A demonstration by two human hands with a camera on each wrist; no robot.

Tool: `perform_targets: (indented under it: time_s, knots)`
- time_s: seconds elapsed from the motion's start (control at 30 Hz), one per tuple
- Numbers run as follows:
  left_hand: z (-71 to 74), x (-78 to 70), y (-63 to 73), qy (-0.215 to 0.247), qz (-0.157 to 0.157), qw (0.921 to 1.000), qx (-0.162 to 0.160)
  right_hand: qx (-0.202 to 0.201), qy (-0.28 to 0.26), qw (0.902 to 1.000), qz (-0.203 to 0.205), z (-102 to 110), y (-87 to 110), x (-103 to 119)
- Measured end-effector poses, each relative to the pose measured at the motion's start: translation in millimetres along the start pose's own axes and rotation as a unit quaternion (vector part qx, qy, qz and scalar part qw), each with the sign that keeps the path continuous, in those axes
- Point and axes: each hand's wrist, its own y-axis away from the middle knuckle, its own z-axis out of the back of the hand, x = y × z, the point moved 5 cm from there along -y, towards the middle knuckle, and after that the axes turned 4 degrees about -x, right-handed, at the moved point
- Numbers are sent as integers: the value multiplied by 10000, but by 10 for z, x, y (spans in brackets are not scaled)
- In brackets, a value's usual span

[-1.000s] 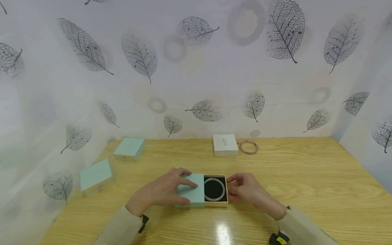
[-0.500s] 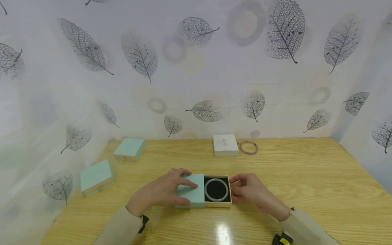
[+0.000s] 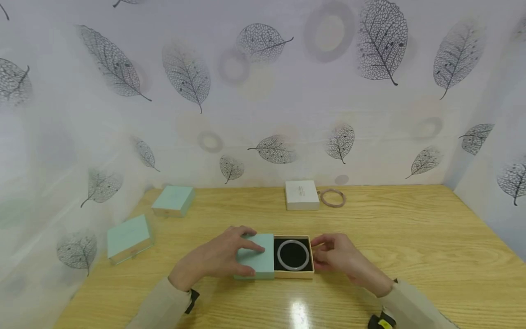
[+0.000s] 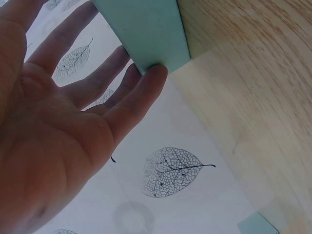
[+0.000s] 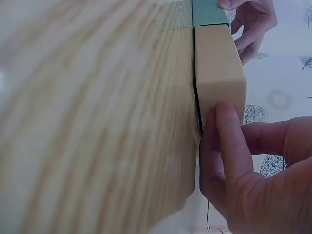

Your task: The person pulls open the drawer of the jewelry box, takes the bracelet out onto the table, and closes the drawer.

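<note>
A mint-green box sleeve (image 3: 263,265) lies on the table with its cream drawer (image 3: 293,275) drawn out to the right. On the drawer's black lining rests a pale, translucent-looking bangle (image 3: 293,269). My left hand (image 3: 215,253) holds the sleeve, thumb at its front edge and fingers over its top and far side. At the drawer's outer end, my right hand (image 3: 341,258) pinches with thumb and fingers. In the right wrist view the fingertips (image 5: 225,109) meet at the drawer's end face; whatever small part lies between them is hidden.
Two more mint boxes stand at left, one nearer (image 3: 129,235) and one farther back (image 3: 172,198). A white box (image 3: 302,194) sits near the back edge, with a pinkish-brown bangle (image 3: 334,205) on its right. Leaf-patterned cloth (image 3: 271,109) hangs behind the wooden table (image 3: 402,237).
The drawer has slid farther right out of the sleeve, showing more lining and the whole bangle. My right hand moved right with it, while my left hand kept its place on the sleeve.
</note>
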Motion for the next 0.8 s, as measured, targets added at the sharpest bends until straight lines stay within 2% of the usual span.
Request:
perform_targets:
  time_s: [0.7,0.8]
  knots:
    - [-3,7,-4,155,57,9998,53,-29,173,9998,-52,51,15,26]
    - [-4,8,-3,150,68,9998,61,-92,349,9994,7,75,33,56]
